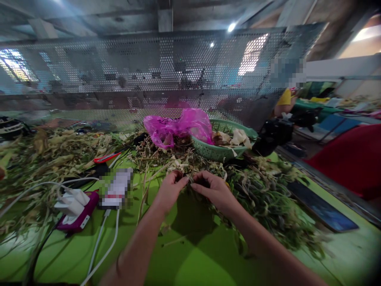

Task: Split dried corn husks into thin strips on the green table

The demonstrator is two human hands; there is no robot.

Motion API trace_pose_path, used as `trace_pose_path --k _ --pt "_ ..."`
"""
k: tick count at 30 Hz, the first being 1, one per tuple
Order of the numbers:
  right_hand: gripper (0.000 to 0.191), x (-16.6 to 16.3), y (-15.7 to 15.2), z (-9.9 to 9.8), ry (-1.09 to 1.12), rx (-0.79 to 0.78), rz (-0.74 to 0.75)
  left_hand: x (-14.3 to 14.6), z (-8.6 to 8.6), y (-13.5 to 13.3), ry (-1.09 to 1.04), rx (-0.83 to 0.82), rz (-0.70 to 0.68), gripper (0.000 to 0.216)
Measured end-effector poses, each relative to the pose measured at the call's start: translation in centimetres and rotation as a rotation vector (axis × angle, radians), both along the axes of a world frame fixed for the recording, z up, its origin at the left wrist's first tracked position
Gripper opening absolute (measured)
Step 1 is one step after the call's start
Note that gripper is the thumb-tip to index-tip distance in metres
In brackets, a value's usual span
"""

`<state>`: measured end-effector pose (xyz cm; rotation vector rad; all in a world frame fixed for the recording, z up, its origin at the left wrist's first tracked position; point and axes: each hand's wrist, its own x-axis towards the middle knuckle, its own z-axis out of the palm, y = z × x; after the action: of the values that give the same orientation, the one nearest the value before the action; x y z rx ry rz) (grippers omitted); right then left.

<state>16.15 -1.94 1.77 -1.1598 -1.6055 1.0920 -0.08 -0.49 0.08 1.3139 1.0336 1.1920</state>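
My left hand [171, 188] and my right hand [211, 190] are close together over the front edge of a plant heap, with thumbs and fingertips pinched. A small bit of dried plant [190, 179] shows between the fingertips, its exact shape partly hidden. Pale, dry scraps [178, 163] lie just beyond the hands. To the right of my right hand spreads a pile of greenish, wilted plants [262, 190]. Behind the hands stands a green plastic basket [214, 152] with pale, papery pieces in it, and a pink plastic bag [178, 125] drapes against its left side.
At left, a purple power strip [77, 220] holds white chargers, their cables running to a phone [116, 188]. A red-edged tool [107, 157] lies behind it. Another dark phone [323, 206] rests at right. A perforated metal screen [143, 71] rises behind the green table [196, 262].
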Motion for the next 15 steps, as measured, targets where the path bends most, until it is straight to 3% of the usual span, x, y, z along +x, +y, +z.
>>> trace_pose_path --k 9,15 --pt "0.014 -0.2 0.1 -0.2 -0.046 0.076 -0.016 -0.1 0.6 -0.1 -0.264 -0.186 -0.014 0.027" --pt "0.01 -0.7 1.8 2.6 -0.284 0.172 0.034 0.1 2.4 0.6 -0.395 -0.228 0.046 0.023"
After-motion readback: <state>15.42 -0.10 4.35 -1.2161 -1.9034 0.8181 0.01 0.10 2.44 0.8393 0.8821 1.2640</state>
